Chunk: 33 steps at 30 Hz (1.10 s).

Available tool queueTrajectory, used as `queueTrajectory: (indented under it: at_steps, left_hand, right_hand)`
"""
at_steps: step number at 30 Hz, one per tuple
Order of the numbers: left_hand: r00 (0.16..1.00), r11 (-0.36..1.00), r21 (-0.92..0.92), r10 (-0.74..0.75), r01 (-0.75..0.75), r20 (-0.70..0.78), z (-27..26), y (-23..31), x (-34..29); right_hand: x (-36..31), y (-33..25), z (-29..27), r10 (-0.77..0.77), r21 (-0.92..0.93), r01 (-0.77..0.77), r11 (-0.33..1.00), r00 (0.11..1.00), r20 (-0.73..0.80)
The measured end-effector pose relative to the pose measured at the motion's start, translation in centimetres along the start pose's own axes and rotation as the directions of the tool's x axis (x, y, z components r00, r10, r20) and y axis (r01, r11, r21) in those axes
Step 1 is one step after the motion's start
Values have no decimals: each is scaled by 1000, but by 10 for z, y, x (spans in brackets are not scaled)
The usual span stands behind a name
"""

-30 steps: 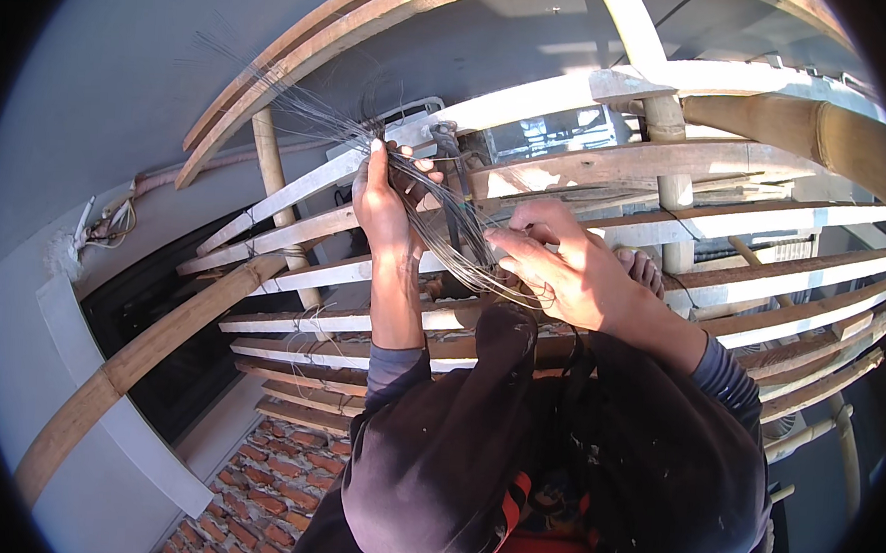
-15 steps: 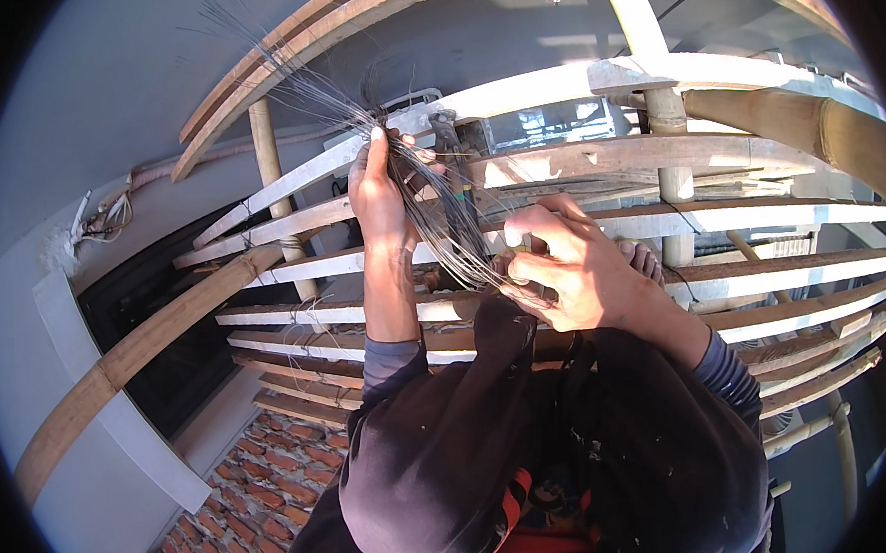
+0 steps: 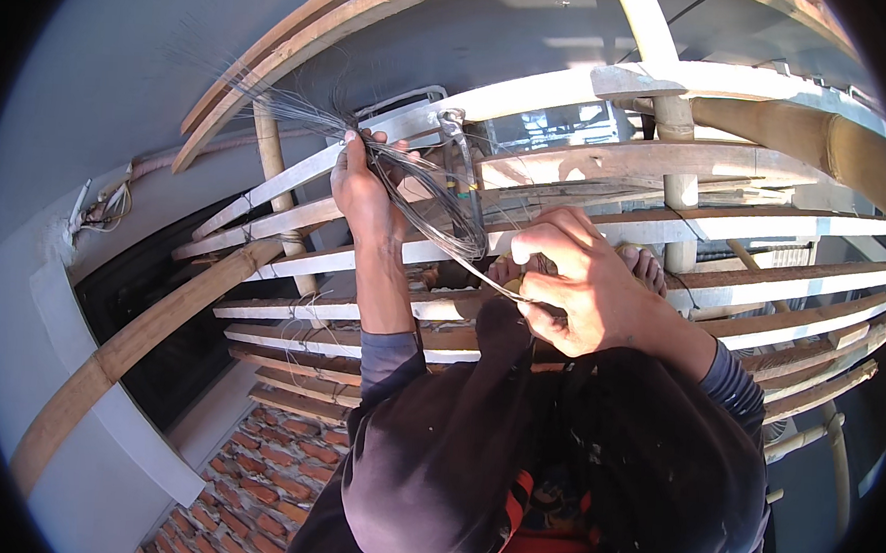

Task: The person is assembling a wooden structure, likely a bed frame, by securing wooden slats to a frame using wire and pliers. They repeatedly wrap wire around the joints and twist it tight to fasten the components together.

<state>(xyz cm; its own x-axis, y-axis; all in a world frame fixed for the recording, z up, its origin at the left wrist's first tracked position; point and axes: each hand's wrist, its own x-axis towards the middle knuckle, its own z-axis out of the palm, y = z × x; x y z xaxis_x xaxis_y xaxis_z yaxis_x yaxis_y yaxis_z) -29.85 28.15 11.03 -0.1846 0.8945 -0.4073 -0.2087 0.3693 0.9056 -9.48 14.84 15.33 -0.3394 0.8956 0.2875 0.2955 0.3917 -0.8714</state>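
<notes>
My left hand [image 3: 365, 194] is closed around a bundle of thin grey wire [image 3: 435, 208], just above the wooden slats. The bundle's loose ends fan out toward the upper left, while its bent, looped end hangs toward my right hand. Thumb and fingers of my right hand [image 3: 603, 290] pinch a few wire strands [image 3: 495, 281] that stretch out from that looped end. Behind the bundle, a metal tool like a pair of pincers [image 3: 454, 122] hangs at a pale slat, its handles pointing down.
Several wooden slats [image 3: 746, 224] run across in rows with gaps, tied to upright bamboo poles [image 3: 679, 134]. A thick bamboo pole [image 3: 149, 346] slants at the left. My bare toes [image 3: 644, 267] show on the slats. Below lies a brick surface [image 3: 263, 467]; loose cables [image 3: 111, 209] stick from the wall.
My left hand has moved slightly left with the wire bundle. My right hand has moved slightly right and down, drawing a few strands out from the looped end.
</notes>
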Motion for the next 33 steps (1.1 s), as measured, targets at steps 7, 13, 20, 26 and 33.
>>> queueTrajectory:
  at_steps: [7,13,20,26,33]
  left_hand:
    - [991,979,-202,-27,0,-131,-30,15,37]
    - [991,912,-409,-11,-45,-133,-48,46,56]
    - [976,941,-317,53,-120,-214,-51,62,83]
    - [936,976,-164,81,-145,-344,-102,77,125]
    - [928,962,185,247,-201,-277,-111,70,106]
  right_hand:
    - [-2,-22,-20,-101,212,54,976,970,221]
    - [11,-45,-62,-169,403,75,912,964,204]
    - [-19,-57,-102,-18,560,62,826,996,-83]
    - [-109,-80,-167,248,512,130,849,757,-604]
    - [-110,-114,-234,372,381,-45,924,343,-862]
